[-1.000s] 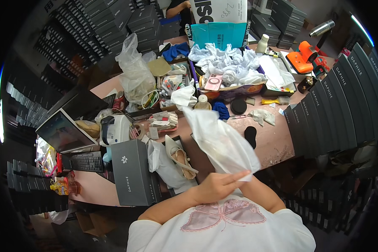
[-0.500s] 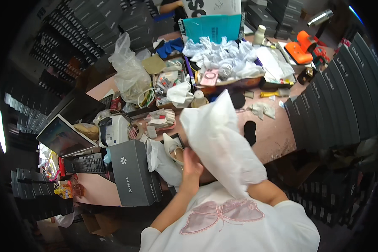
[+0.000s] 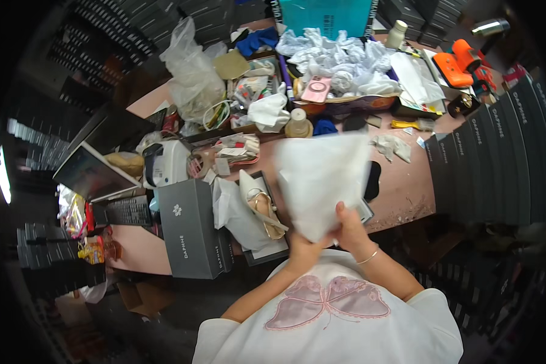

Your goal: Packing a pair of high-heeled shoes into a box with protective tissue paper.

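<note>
Both hands hold a white bag (image 3: 323, 179) upright in front of my chest; it is slightly blurred. My right hand (image 3: 350, 229) grips its lower right edge, thumb up on the front. At the bottom corner my left hand (image 3: 308, 250) is closed on the bag, its fingers partly hidden. Left of the bag, an open dark box (image 3: 262, 259) holds white paper (image 3: 239, 209) and a pale pointed shoe (image 3: 261, 206) with a strap. A grey corner of something (image 3: 365, 210) shows behind the bag; its kind is hidden.
A closed grey shoebox (image 3: 191, 230) stands left of the open one, by a white label printer (image 3: 165, 164), keyboard (image 3: 129, 211) and screen (image 3: 94, 173). Crumpled white paper (image 3: 340, 60) fills a carton at the back. Grey shoeboxes (image 3: 485, 158) are stacked at right.
My right arm has come out of the bag and now grips its lower edge. My left hand has moved right from beside the shoe onto the bag. The view has shifted.
</note>
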Demonstrator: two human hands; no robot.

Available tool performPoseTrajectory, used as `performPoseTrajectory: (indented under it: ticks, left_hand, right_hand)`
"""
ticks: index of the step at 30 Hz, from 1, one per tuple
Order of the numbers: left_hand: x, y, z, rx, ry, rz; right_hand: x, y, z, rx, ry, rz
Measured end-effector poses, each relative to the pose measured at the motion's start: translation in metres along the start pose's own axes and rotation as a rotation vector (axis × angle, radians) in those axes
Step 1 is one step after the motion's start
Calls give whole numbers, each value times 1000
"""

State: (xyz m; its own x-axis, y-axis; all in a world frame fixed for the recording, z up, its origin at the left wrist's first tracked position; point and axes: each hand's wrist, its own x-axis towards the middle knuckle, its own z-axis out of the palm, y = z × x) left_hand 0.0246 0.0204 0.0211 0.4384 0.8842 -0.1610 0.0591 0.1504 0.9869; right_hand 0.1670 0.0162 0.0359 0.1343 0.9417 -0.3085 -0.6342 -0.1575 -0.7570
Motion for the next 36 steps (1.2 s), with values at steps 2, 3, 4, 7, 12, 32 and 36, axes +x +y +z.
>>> performPoseTrajectory:
  ticks: [2, 3, 4, 7, 12, 32, 36]
  left_hand:
    - [3, 14, 3, -223, -201, -65]
    - [3, 10, -14, 91, -171, 44]
    - [5, 4, -35, 406, -153, 154]
    - [-1, -65, -84, 28, 525, -179]
    - [33, -125, -131, -420, 511, -534]
    - [22, -5, -21, -1035, 322, -562]
    - [11, -12, 7, -1075, 342, -636]
  right_hand:
    - [6, -26, -14, 138, 168, -1]
    - [9, -29, -30, -45, 156, -36]
    - [14, -31, -49, -327, 94, -63]
    - [39, -8, -88, -1080, -104, -76]
    - [62, 73, -113, -1637, -243, -80]
    - [152, -146, -376, -1498, 799, -248]
    - [129, -122, -369, -1493, 405, -43]
